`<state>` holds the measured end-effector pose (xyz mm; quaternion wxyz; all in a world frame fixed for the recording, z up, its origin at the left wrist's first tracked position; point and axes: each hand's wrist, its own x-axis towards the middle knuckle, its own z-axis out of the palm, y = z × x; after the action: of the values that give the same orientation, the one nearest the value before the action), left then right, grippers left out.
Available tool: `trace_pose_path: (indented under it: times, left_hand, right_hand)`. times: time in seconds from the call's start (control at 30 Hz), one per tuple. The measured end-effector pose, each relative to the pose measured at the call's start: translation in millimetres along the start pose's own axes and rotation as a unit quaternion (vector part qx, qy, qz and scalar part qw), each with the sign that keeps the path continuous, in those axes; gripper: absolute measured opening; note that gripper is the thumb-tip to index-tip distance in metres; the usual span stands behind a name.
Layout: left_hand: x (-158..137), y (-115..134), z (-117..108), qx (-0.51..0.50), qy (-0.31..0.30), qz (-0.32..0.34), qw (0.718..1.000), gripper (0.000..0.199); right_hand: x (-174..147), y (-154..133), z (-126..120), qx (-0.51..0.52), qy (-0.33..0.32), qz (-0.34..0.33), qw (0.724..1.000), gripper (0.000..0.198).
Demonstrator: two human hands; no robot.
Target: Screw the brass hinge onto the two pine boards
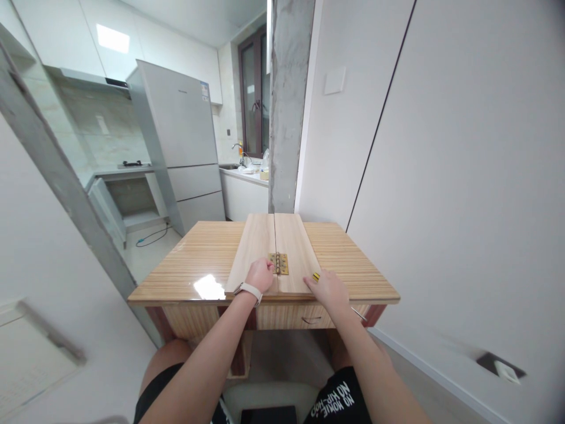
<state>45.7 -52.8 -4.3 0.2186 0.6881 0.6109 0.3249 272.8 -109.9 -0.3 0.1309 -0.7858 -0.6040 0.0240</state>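
Two pale wooden boards, a left board (258, 238) and a right board (293, 238), lie side by side on the table with a narrow seam between them. Across the seam sits a brass hinge (283, 265), opened flat. My left hand (259, 275), wearing a watch on its wrist, is closed in a pinch at the hinge's left leaf; whatever its fingertips hold is too small to make out. Over the right board's near corner, my right hand (331, 288) grips a screwdriver (316, 276) with a yellow and black handle. Its metal shaft points back below my wrist.
The striped wooden table (198, 253) has a drawer (286, 317) under its front edge. A white wall (441, 176) rises close on the right. Beyond the table stand a grey pillar (289, 118), a fridge (185, 123) and a sink counter (245, 191). A cable (152, 237) lies on the floor.
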Motion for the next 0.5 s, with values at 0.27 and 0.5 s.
trace_pose_path:
  times: [0.27, 0.5]
  left_hand:
    - [5, -3, 0, 0.033, 0.009, 0.114, 0.993, 0.017]
    - [22, 7, 10, 0.04, -0.037, 0.231, 0.971, 0.019]
  right_hand:
    - [-1, 1, 1, -0.02, 0.004, -0.014, 1.0, 0.06]
    - [0, 0, 0, -0.025, 0.003, -0.003, 1.0, 0.059]
